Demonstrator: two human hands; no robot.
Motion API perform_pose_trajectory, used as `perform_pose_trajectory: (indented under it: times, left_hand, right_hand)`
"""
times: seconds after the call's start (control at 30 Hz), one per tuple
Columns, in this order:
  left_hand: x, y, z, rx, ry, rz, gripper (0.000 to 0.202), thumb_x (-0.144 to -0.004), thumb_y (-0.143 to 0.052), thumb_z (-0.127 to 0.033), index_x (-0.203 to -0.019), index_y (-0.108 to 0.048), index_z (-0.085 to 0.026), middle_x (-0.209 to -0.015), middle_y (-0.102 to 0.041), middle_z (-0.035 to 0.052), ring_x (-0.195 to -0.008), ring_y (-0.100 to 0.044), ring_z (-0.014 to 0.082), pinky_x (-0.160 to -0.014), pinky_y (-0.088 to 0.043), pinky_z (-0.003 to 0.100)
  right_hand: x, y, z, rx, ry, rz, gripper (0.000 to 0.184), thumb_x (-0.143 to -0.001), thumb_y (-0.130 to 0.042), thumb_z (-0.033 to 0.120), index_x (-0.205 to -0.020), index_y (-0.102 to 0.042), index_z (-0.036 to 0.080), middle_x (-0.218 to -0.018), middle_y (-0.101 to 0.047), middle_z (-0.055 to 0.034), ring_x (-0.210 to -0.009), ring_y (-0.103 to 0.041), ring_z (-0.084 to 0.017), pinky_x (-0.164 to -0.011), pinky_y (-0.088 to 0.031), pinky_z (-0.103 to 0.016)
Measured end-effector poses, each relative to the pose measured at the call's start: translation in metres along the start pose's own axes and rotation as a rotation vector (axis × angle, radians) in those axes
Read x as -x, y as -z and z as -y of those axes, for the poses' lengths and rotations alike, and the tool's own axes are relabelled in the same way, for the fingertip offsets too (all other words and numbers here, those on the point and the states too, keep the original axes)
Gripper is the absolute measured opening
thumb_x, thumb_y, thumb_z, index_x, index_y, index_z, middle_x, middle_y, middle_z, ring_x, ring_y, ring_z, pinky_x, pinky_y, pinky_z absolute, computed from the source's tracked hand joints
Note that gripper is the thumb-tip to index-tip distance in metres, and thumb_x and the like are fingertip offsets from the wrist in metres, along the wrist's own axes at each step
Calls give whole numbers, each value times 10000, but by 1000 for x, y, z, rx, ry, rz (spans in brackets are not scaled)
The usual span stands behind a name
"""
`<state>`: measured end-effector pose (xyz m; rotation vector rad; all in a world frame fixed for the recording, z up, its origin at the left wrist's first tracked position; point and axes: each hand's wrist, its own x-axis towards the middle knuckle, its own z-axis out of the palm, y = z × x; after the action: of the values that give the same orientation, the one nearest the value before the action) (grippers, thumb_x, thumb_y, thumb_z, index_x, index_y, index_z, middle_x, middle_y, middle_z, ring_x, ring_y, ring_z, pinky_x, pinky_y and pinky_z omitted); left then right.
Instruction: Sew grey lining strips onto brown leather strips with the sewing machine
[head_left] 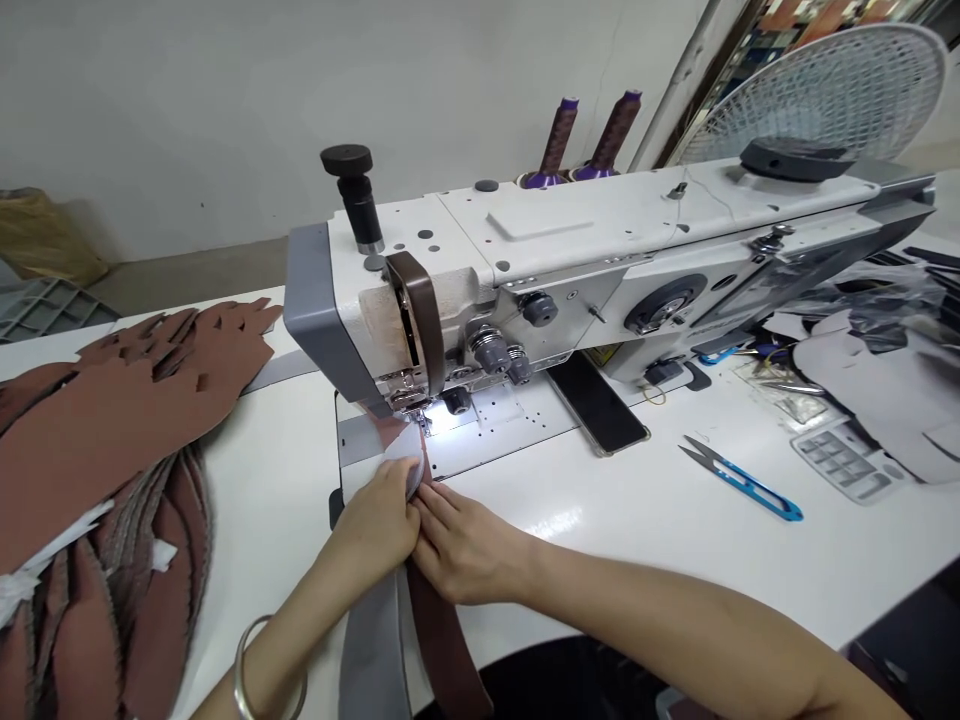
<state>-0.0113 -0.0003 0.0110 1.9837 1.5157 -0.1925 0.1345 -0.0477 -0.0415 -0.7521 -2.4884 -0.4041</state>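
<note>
My left hand [379, 515] is closed on a pale grey fabric piece [406, 445], thumb near its curved edge, just in front of the sewing machine's needle area. Right beside it, my right hand [469, 545] pinches the edge of a reddish-brown strip [446, 640]; its fingertips meet the left hand's. The strip hangs toward me over the table's front edge. A grey strip [375, 650] runs down beside it, passing under my left hand. The white sewing machine [465, 290] lights the spot at the presser foot. The stitching point itself is partly hidden.
Brown cut pieces [150, 400] are piled at the left. A phone [598, 402] lies by the machine bed, with blue thread snips [742, 480] and a calculator [847, 460] farther right. Two thread cones [616, 130] and a fan [825, 95] stand behind.
</note>
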Motion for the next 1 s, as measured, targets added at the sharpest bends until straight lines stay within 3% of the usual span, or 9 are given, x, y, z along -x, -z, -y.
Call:
perform_pose_trajectory:
  times: [0.1,0.2,0.53,1.0]
  left_hand:
    - [-5,0,-4,-13,32,1,696,-791,-419,-78,-1475,-297,-117,-1509,-412,131,-1340,-458,233,-1088,-383,352]
    - [-11,2,-8,-41,-2,27,718,-785,-418,-79,-1488,-282,-125,-1545,-365,122,-1370,-427,238,-1104,-370,353]
    - [-20,0,-4,-23,-92,-14,730,-756,-428,-87,-1477,-321,-115,-1526,-404,109,-1370,-431,224,-1120,-362,350]
    - [-21,-1,-7,-4,-85,-27,709,-764,-415,-82,-1468,-338,-89,-1478,-460,143,-1325,-478,252,-1088,-398,384]
  right_hand:
    - [2,0,-1,-2,-7,-12,180,-856,-463,80,-850,-643,76,-847,-678,-182,-883,-676,-303,-873,-525,-453]
    - [3,0,-3,2,-20,-31,186,-842,-458,73,-821,-642,82,-828,-679,-182,-888,-679,-317,-857,-533,-456]
    - [5,0,-11,-16,-44,-70,171,-808,-475,62,-781,-643,72,-835,-689,-193,-937,-680,-335,-868,-552,-449]
    - [4,1,-10,-4,-57,-55,211,-792,-451,65,-861,-646,23,-881,-689,-232,-963,-681,-358,-891,-552,-480]
